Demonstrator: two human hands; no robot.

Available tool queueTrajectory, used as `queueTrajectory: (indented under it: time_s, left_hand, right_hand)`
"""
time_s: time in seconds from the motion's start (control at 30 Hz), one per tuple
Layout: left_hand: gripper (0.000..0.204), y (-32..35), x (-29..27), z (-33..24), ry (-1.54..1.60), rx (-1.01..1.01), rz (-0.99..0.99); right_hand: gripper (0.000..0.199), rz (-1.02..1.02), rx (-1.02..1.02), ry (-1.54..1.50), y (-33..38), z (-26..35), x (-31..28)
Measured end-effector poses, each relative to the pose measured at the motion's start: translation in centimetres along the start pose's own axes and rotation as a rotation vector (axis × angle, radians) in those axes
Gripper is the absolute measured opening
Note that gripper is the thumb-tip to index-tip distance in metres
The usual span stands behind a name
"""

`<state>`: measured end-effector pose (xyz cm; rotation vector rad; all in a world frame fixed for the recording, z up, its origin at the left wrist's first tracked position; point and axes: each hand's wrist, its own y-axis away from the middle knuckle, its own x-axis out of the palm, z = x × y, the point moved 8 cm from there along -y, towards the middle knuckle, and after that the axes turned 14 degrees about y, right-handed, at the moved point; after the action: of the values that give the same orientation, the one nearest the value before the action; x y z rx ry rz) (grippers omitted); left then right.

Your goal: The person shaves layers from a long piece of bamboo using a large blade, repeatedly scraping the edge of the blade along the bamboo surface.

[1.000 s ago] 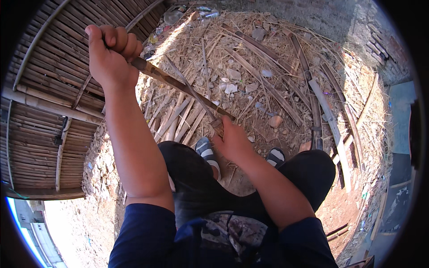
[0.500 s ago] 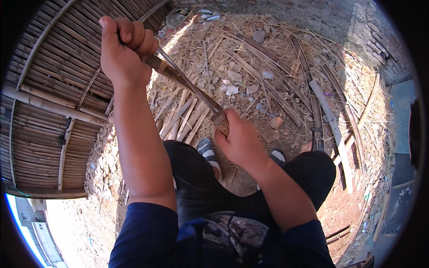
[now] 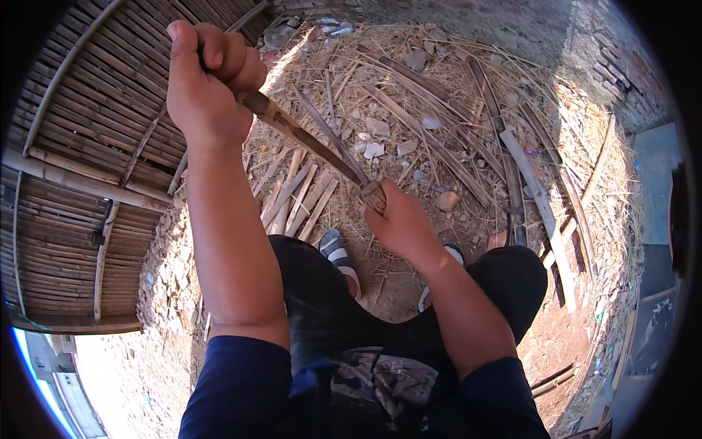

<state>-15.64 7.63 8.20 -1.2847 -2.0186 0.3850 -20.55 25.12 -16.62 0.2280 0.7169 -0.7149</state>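
Note:
My left hand [image 3: 212, 88], raised at the upper left, is closed round one end of a brown bamboo strip [image 3: 307, 141]. The strip slants down toward my right hand [image 3: 404, 223]. That hand is wrapped round the wooden handle of a long knife [image 3: 330, 135]. Its narrow blade points up and to the left, making a thin wedge with the strip. Strip and knife come together near the handle; whether they touch there I cannot tell.
Several split bamboo pieces [image 3: 300, 197] lie in front of my left sandal [image 3: 338, 252]. Longer poles [image 3: 537, 186] are scattered over straw and stones ahead and to the right. A bamboo-slat panel [image 3: 80, 124] stands at left, a brick wall [image 3: 614, 66] at far right.
The blade has swung away from the bamboo strip, so a gap shows between them. My right hand has shifted slightly right and down; my left hand has hardly moved.

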Motion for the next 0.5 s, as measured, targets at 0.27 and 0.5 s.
queueTrajectory:
  time_s: [0.27,0.5]
  left_hand:
    - [0.048,-0.1,-0.2,-0.1,-0.005,0.011,-0.004]
    - [0.049,0.2,-1.8,-1.1,0.018,0.031,-0.034]
  right_hand:
    - [0.045,0.182,0.086,-0.067,-0.3,-0.7,3.6]
    - [0.040,0.111,0.172,0.106,-0.3,-6.9,6.0]
